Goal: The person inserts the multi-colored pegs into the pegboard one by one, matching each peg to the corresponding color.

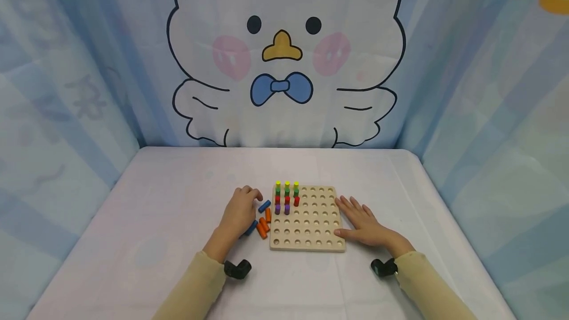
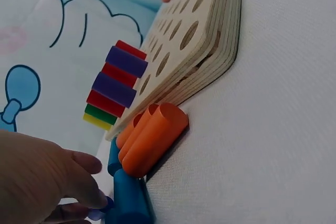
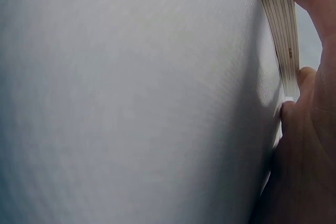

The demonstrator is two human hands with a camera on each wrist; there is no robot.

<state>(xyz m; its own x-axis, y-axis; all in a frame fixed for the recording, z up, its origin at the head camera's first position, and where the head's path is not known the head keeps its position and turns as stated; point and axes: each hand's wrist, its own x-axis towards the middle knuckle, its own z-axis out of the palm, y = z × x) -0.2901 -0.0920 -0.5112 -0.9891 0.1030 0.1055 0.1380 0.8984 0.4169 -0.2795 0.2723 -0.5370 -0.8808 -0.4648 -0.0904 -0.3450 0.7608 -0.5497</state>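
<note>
A square wooden pegboard (image 1: 307,247) with rows of round holes lies on the table. Yellow, green, red and purple pegs (image 1: 287,208) stand upright in its far left corner. Just left of the board, my left hand (image 1: 242,211) is low over the table, fingers bent down. In the left wrist view, its thumb and fingertips pinch a small bluish-purple peg (image 2: 101,211), partly hidden by the fingers. My right hand (image 1: 368,226) rests along the board's right edge, fingers spread and fairly straight, thumb and fingertips touching the rim.
Loose orange pegs (image 1: 262,231) and blue pegs (image 1: 264,206) lie between my left hand and the board. A white cloth covers the table (image 1: 178,181). Behind it hangs a curtain (image 1: 284,117) with a cartoon bird; more curtain flanks both sides.
</note>
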